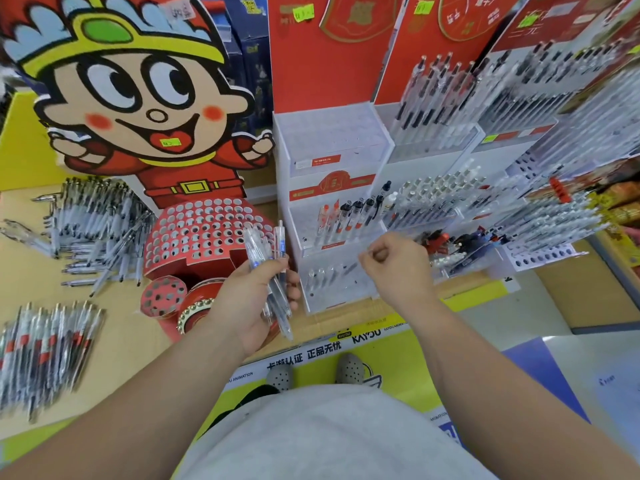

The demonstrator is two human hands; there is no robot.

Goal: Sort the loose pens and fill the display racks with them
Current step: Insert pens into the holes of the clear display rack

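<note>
- Left hand (pixel 249 306), frame centre: grips a bundle of clear pens (pixel 274 268), tips pointing up.
- Right hand (pixel 398 268), just right of centre: fingers curled in, thumb against forefinger; nothing plainly held.
- White tiered rack (pixel 332 143) behind both hands: top tier bare, middle tier holds a short row of pens (pixel 349 216).
- Cartoon-figure stand (pixel 204 230), upper left: red skirt full of round holes.
- Loose pens (pixel 97 230), left edge; a second, blurred heap (pixel 45 344) at lower left.
- Right-side racks (pixel 540 216): densely filled.
</note>
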